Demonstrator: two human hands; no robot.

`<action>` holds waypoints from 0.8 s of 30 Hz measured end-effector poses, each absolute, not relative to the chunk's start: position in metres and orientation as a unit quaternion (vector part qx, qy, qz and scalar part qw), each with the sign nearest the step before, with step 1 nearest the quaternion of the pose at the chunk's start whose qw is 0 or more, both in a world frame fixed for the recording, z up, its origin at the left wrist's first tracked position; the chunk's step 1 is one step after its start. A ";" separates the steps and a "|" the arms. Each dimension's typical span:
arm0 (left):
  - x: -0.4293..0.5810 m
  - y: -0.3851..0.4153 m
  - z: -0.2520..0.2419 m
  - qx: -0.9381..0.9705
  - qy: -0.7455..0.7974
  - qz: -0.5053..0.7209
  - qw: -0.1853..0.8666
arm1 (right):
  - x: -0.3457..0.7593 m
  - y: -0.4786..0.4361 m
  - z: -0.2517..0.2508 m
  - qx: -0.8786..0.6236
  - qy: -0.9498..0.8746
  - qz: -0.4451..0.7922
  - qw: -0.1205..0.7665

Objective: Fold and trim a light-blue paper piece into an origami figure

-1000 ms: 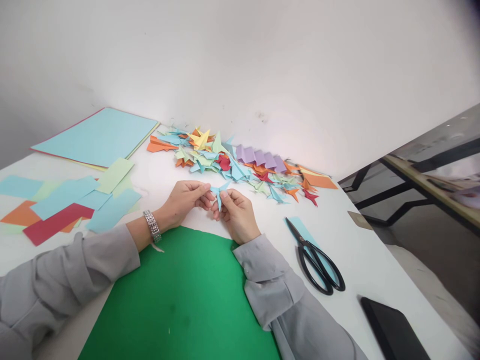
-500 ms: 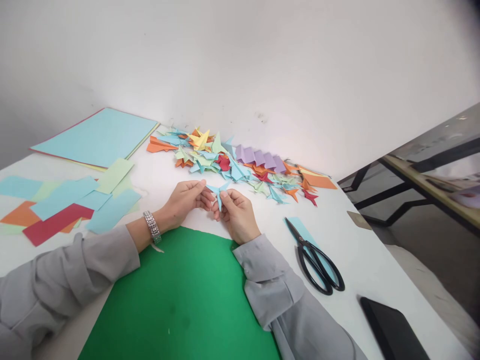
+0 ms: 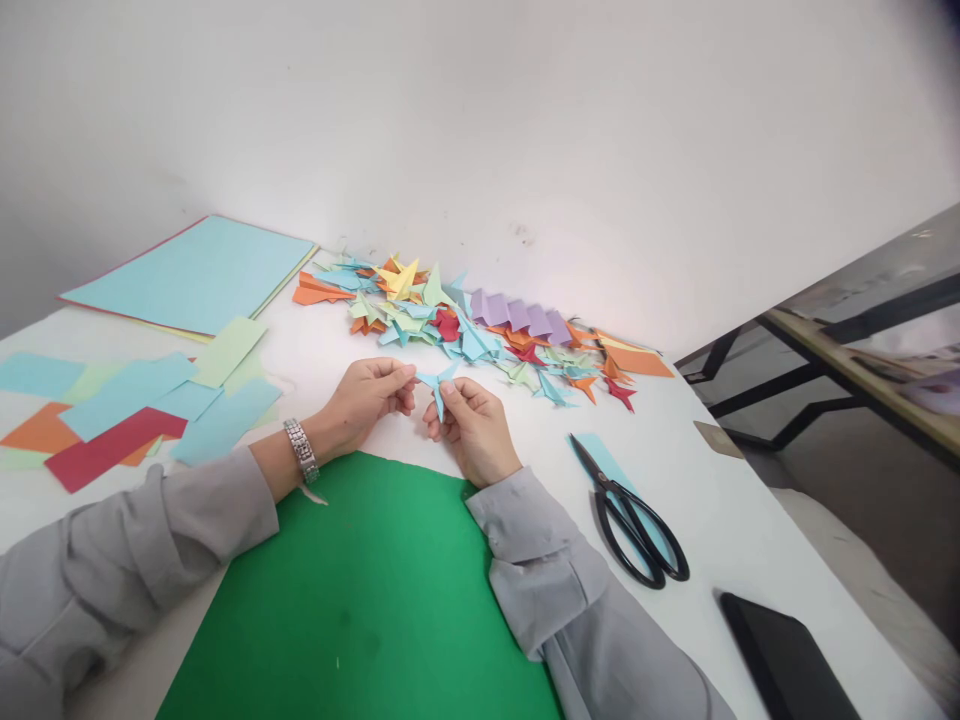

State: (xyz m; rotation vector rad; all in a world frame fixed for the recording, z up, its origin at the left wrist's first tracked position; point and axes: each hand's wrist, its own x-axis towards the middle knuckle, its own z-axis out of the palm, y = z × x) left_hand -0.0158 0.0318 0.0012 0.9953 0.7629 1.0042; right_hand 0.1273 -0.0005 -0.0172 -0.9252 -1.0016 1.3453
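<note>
Between my hands, above the far edge of the green sheet (image 3: 360, 580), is a small light-blue origami figure (image 3: 438, 384) with pointed wings and a narrow tail. My right hand (image 3: 474, 425) pinches its body and right side between thumb and fingers. With thumb and finger closed, my left hand (image 3: 371, 395) is at the tip of the left wing and seems to pinch it. Just beyond lies a pile of similar folded paper figures (image 3: 476, 343) in blue, green, orange, red and yellow.
Loose cut paper rectangles (image 3: 135, 395) overlap at the left, below a stack of large coloured sheets (image 3: 199, 275). Black-handled scissors (image 3: 630, 515) rest on a blue strip (image 3: 607, 460) at the right. A dark phone-like device (image 3: 787, 655) lies nearer. A white wall (image 3: 480, 130) stands behind the table.
My left hand has drawn slightly left, its fingers curling in at the left wing tip. The origami figure stays in my right hand, which has hardly moved.
</note>
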 end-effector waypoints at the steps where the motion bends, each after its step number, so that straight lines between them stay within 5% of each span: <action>1: -0.016 0.032 0.002 0.446 0.340 0.447 0.697 | 0.127 -0.001 -0.017 -0.395 -0.422 0.578 0.576; 24: -0.014 0.029 0.003 0.466 0.322 0.433 0.701 | 0.126 -0.001 -0.017 -0.398 -0.442 0.575 0.563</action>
